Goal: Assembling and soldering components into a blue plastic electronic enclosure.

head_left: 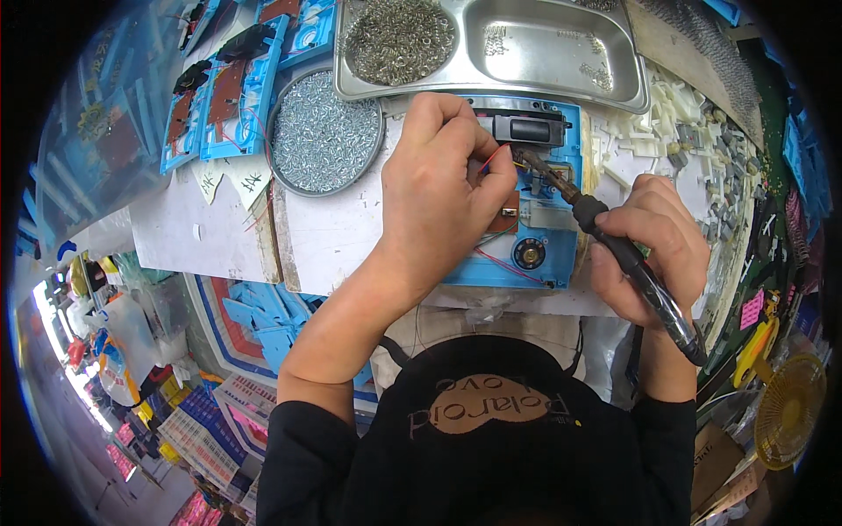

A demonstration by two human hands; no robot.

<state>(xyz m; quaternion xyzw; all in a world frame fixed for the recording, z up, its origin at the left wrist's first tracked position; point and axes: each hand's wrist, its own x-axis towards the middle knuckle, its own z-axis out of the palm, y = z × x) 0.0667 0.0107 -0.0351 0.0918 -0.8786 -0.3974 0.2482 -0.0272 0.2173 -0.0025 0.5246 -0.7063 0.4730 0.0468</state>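
A soldering iron (630,263) with a glossy black handle and a brownish metal shaft is held in my right hand (660,241). Its tip points up and left into a light-blue plastic housing (562,256). Pinched fingers of my left hand (438,184) hold a thin red wire (493,158) close to that tip. The exact contact is hidden by the fingers. Just beyond sits a black rectangular part (529,131) at the housing's far side. Nearer to me, a round black speaker (529,253) and part of a brown circuit board (503,221) show inside the housing.
A steel tray (491,92) holding rings and springs stands at the back. To the left are a round dish (326,186) of small screws and several blue housings with boards (226,96). White plastic pieces (671,131) lie at right, with a yellow fan (792,410) beyond.
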